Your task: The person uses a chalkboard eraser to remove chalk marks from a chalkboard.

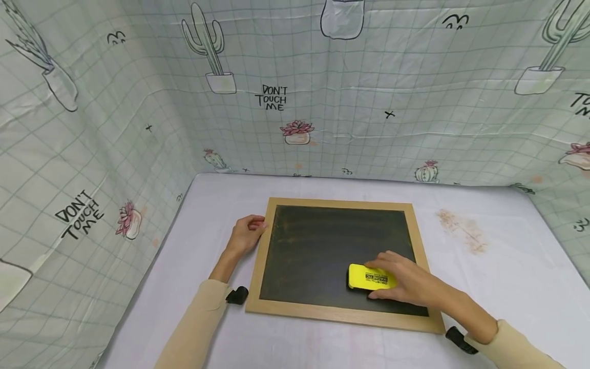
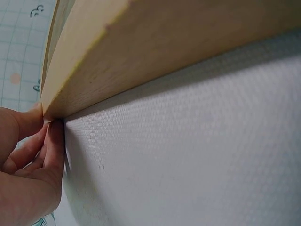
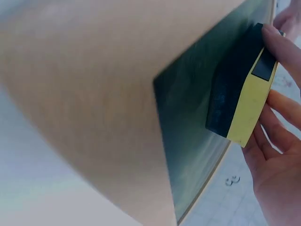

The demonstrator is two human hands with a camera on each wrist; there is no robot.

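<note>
A small chalkboard [image 1: 322,246] with a light wooden frame [image 1: 341,204] lies flat on the white-covered table. My right hand [image 1: 407,277] grips a yellow and black magnetic board eraser [image 1: 361,277] by its sides, over the lower right part of the dark surface. In the right wrist view the eraser's black side [image 3: 230,89] faces the board. At the board's left edge, my left hand [image 1: 246,236] pinches the frame. The left wrist view has its thumb [image 2: 30,121] against the wood and the fingers [image 2: 55,146] low beside it, near the cloth.
Reddish-brown smudges [image 1: 461,230] mark the tablecloth right of the board. A patterned curtain [image 1: 341,92] with cactus drawings borders the table at the back and both sides. Black straps [image 1: 237,295] show at both cuffs.
</note>
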